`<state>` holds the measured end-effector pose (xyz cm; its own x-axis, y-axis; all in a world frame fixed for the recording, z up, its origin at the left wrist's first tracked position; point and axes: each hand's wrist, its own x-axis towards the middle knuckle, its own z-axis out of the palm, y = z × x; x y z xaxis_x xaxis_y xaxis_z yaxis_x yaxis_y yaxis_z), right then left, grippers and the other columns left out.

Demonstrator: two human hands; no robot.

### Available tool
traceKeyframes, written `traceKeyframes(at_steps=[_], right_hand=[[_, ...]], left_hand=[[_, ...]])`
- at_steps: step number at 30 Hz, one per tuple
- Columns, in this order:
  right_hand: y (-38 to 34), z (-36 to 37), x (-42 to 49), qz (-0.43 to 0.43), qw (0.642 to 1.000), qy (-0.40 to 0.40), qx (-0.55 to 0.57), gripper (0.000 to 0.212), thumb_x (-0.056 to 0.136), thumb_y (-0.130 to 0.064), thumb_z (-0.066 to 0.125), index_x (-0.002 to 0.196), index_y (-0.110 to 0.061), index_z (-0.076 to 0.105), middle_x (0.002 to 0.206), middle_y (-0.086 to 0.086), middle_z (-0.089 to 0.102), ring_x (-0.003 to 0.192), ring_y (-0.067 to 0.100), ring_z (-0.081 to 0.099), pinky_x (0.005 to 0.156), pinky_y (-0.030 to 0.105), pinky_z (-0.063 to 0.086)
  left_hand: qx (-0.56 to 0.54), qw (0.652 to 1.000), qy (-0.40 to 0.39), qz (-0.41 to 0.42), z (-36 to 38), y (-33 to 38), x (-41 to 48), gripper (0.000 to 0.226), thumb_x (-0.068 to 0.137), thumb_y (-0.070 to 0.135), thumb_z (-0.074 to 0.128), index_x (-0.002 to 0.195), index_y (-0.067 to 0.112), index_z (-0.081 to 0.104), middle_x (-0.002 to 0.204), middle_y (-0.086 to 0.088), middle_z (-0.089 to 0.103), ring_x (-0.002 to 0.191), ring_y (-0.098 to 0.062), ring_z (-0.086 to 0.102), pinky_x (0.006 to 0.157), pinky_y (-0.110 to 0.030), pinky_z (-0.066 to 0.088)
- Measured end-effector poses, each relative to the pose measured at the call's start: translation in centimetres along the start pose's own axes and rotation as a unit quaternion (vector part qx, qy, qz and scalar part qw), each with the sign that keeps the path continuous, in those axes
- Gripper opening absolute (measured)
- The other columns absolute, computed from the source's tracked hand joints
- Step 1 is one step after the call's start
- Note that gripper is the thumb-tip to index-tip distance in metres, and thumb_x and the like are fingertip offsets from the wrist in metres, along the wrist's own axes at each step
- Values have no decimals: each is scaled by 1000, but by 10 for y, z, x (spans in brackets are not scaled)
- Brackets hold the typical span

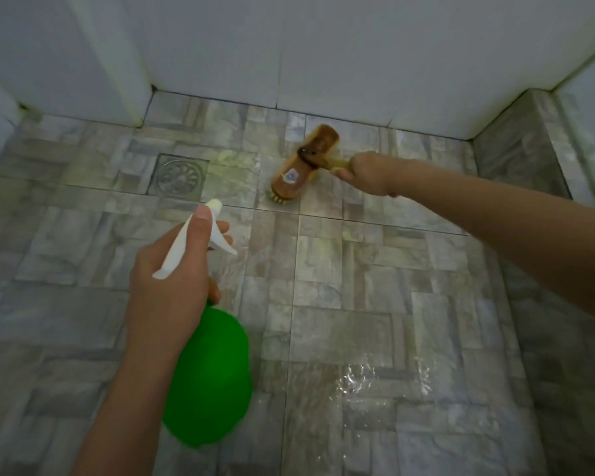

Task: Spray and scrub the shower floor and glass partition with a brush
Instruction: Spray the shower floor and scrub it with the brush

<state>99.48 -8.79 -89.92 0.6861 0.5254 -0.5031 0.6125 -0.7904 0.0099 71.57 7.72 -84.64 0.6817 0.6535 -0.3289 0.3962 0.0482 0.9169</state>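
the left hand [172, 269] is gripping the neck of a spray bottle [207, 379] in the near left of the scene. the thumb is lying along the top of its white spray head [186, 245], and the fingers are curling round to the trigger on the other side. the bottle's green body is hanging below the hand, over the shower floor [358, 286]. the nozzle is pointing toward the far side, with the square drain [179, 175] lying a little beyond it. whether the trigger is being squeezed cannot be told.

the right hand [368, 173] is reaching out to the far middle of the floor, its fingers clenching the pale handle of a wooden scrub brush [303, 163]. the brush head is lying bristles down on the tiles, its long side running from near left to far right. pale bristles are showing at its near end and a small label is showing on its back. the brush is sitting to the right of the drain, apart from it, and near the foot of the white wall [323, 46] at the far side.

the floor's stone-pattern tiles are shining wet, and a patch of water [385, 376] is glinting in the near right. a tiled ledge [519, 146] in the same pattern is running along the far right edge of the floor.
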Motion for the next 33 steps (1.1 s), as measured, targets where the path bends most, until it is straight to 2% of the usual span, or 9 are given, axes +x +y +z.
traceKeyframes(at_steps=[5,10,12,14,17,19,25,30,33], right_hand=[[32,2,-26,23,993,-90,-76,57,95,-57,26,92,-6,52,92,12,60,72,25,59,71,35,51],[-67,-3,21,-81,995,0,-50,44,102,-45,25,87,-8,46,76,8,49,63,23,48,63,29,36],[-106,-9,37,-110,994,15,-16,47,102,-46,26,86,-6,46,72,9,51,59,25,50,60,31,39],[-109,-10,43,-118,993,2,-30,50,101,-48,26,83,-6,47,72,10,53,56,24,51,59,31,43],[-78,-10,30,-92,991,-53,-82,56,97,-56,26,81,-8,49,78,9,59,63,26,59,66,37,52],[-82,-12,25,-76,990,-67,-95,59,94,-60,24,82,-8,50,75,11,61,60,29,63,59,39,55],[-176,-22,33,-124,992,15,-32,47,104,-39,23,69,-12,36,66,6,43,51,18,43,46,27,33],[-154,-2,-20,-44,998,-41,-35,49,104,-39,24,72,-5,40,69,7,46,52,20,45,44,27,33],[-175,-3,-5,-52,998,-14,-8,41,105,-30,23,108,-3,54,79,9,49,56,21,45,46,27,36]], left_hand=[[-33,999,16,-14,-27,-1,1,38,97,57,46,69,60,71,85,20,76,39,-10,47,54,-31,45],[-24,999,33,-24,-43,-11,3,38,97,58,48,69,55,73,87,6,77,40,-13,48,51,-28,44],[-24,998,48,-21,-49,-15,0,38,98,56,48,69,56,73,90,-6,77,41,-13,49,54,-33,45],[-28,997,68,-21,-60,-17,-4,39,98,55,49,68,56,73,91,-13,75,43,-15,50,56,-36,47],[-45,993,101,-28,-77,-20,-7,41,98,55,48,69,49,75,85,-1,77,41,-12,49,54,-34,47],[-48,992,117,-25,-83,-24,-7,40,98,56,48,71,47,76,85,-3,76,39,-11,49,51,-30,47],[-25,993,118,-9,-90,-32,-17,40,98,57,47,82,37,78,93,-14,75,41,-12,51,43,-25,45],[-44,993,113,-16,-103,-33,-28,39,97,57,48,79,40,78,85,-2,76,41,-14,50,47,-29,46],[-22,995,96,-8,-101,-36,-32,39,96,57,48,83,36,79,92,-14,75,41,-14,51,46,-30,47]])
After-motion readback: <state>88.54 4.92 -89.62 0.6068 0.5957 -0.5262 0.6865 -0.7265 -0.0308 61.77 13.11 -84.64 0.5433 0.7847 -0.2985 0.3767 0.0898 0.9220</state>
